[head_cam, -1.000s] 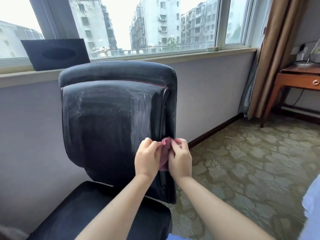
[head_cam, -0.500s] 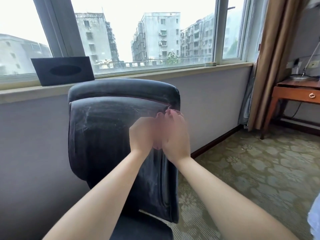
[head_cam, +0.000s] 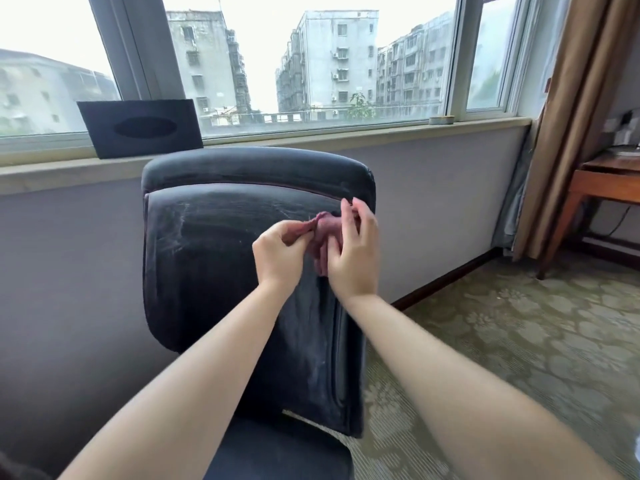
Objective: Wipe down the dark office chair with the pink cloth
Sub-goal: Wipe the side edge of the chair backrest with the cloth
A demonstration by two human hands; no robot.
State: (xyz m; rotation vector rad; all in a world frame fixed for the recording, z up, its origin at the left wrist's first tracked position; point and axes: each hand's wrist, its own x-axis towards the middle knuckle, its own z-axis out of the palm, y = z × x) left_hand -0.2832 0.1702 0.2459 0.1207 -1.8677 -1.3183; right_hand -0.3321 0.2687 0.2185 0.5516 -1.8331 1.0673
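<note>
Chair [head_cam: 221, 271]: dark, high-backed, standing against the grey wall [head_cam: 69, 254] under the window sill [head_cam: 346, 136]; I see pale dusty streaks across its backrest, heaviest at the upper left and along the right edge. Cloth [head_cam: 320, 233]: pink, bunched, held in the air between my two hands in front of the upper right part of the backrest; whether it touches the chair I cannot tell. Left hand [head_cam: 280, 254]: fingers curled, pinching a stretched corner of the cloth at its left end. Right hand [head_cam: 353, 251]: thumb and forefinger raised and pinched together near the top of the cloth, the other fingers loosely bent against its right side; how firmly they grip I cannot tell. Both bare forearms reach in from the lower edge of the view. Box [head_cam: 140, 128]: dark, with an oval opening, propped on the sill to the left, behind the chair. Curtain [head_cam: 568, 116]: brown, hanging at the right. Tabletop [head_cam: 613, 164]: wooden, at the far right beside the curtain. Carpet [head_cam: 519, 341]: patterned green, right of the chair.
</note>
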